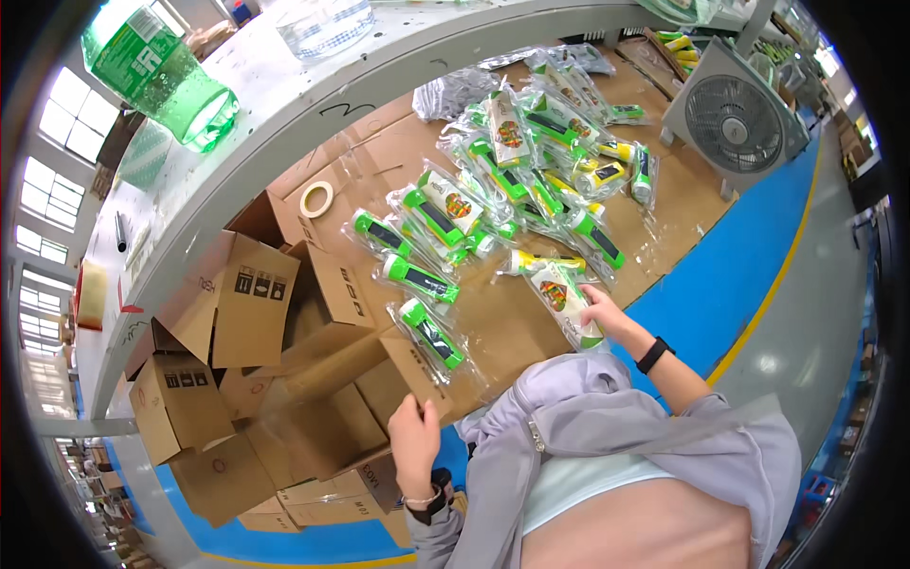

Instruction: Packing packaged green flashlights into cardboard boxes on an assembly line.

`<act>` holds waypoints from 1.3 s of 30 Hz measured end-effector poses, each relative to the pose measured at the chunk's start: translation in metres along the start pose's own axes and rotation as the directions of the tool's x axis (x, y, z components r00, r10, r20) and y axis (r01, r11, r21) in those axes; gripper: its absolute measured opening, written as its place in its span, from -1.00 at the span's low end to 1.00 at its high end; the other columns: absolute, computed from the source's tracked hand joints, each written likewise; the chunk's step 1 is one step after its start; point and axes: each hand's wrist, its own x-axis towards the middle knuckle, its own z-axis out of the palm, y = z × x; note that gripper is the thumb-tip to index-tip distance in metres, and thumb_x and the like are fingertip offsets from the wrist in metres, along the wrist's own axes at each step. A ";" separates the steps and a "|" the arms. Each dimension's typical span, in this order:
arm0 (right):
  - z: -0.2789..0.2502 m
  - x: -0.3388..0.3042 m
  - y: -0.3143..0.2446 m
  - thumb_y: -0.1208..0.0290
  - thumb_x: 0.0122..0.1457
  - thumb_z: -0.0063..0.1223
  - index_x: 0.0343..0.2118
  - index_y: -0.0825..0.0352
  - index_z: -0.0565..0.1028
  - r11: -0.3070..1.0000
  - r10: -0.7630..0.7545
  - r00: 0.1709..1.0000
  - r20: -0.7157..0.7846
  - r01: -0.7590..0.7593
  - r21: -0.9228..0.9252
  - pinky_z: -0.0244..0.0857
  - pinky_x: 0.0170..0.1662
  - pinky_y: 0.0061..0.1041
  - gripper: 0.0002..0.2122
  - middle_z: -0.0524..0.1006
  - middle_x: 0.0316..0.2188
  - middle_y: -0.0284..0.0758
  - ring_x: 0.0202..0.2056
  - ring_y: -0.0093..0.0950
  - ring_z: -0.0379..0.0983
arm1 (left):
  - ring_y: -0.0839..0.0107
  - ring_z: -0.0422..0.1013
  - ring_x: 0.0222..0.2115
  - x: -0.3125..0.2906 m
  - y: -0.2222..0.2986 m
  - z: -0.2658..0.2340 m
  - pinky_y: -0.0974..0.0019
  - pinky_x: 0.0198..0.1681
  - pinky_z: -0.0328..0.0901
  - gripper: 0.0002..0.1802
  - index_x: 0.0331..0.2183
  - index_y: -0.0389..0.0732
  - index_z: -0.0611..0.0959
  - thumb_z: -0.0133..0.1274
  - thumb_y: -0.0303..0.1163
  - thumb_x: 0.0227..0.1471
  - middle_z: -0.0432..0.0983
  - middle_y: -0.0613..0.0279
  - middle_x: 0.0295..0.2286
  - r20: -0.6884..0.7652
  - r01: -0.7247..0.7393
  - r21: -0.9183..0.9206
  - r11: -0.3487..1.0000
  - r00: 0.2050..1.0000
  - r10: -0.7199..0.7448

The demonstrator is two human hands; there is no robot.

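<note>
My right hand is closed on the edge of a clear plastic packet with a white card and a colourful picture, held over the near edge of the cardboard-topped table. My left hand is lower left, fingers curled at the edge of a cardboard box flap. Between the hands lies a bagged green, torch-shaped item with a dark panel. Just beyond the held packet is a bagged yellow one. Several more green and yellow ones are heaped farther back, some showing white cards.
Open cardboard boxes stand at left, beside and below the table. A tape roll lies on the cardboard sheet. A grey box fan stands back right. Overhanging the left side, a white shelf holds a green bottle.
</note>
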 end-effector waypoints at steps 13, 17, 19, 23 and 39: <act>-0.002 0.009 -0.057 0.45 -0.02 0.17 -0.10 0.39 0.42 0.990 0.039 0.974 0.222 -0.068 0.126 0.39 -0.26 -0.52 -0.63 0.54 -0.29 -0.34 -0.35 -0.55 0.50 | -0.17 0.41 -0.48 0.033 0.066 0.081 -0.07 -0.40 0.29 -0.75 -0.53 -0.36 0.43 -0.03 -0.35 0.01 0.44 -0.22 -0.57 -0.005 -0.216 -0.084 0.973 0.976 0.217; 0.011 0.006 -0.077 0.45 -0.01 0.15 -0.16 0.39 0.45 0.975 -0.037 0.992 0.121 0.009 0.223 0.39 -0.30 -0.55 -0.69 0.54 -0.33 -0.35 -0.38 -0.58 0.49 | -0.19 0.39 -0.47 0.035 0.075 0.098 -0.06 -0.41 0.27 -0.74 -0.51 -0.39 0.43 -0.01 -0.36 0.01 0.43 -0.26 -0.56 -0.011 -0.283 -0.197 0.939 0.958 0.287; 0.014 0.007 -0.090 0.46 -0.01 0.14 -0.17 0.39 0.46 0.964 -0.062 0.994 0.092 0.036 0.263 0.39 -0.32 -0.56 -0.70 0.54 -0.35 -0.36 -0.38 -0.59 0.49 | -0.19 0.39 -0.47 0.038 0.079 0.101 -0.05 -0.40 0.28 -0.74 -0.51 -0.39 0.43 -0.01 -0.36 0.01 0.43 -0.27 -0.56 -0.028 -0.278 -0.211 0.937 0.960 0.279; 0.032 -0.013 -0.147 0.51 -0.08 0.15 -0.16 0.39 0.45 0.947 -0.085 0.983 0.164 0.028 0.320 0.40 -0.40 -0.57 -0.65 0.55 -0.38 -0.32 -0.44 -0.54 0.52 | -0.16 0.41 -0.47 0.028 0.080 0.105 -0.03 -0.38 0.30 -0.68 -0.51 -0.40 0.43 0.02 -0.29 0.03 0.45 -0.23 -0.56 -0.019 -0.228 -0.211 0.950 0.973 0.230; 0.249 -0.071 -0.218 0.32 -0.02 0.08 -0.08 0.50 0.23 -0.102 0.520 0.447 0.728 0.878 -0.467 0.37 -0.29 -0.20 -0.51 0.52 -0.43 -0.02 -0.35 -0.05 0.50 | 0.10 0.37 -0.13 -0.092 -0.086 -0.001 0.21 -0.04 0.25 -0.27 0.11 -0.29 0.25 0.18 -0.33 -0.05 0.42 -0.04 -0.12 -0.644 0.137 -0.471 0.871 0.622 -0.446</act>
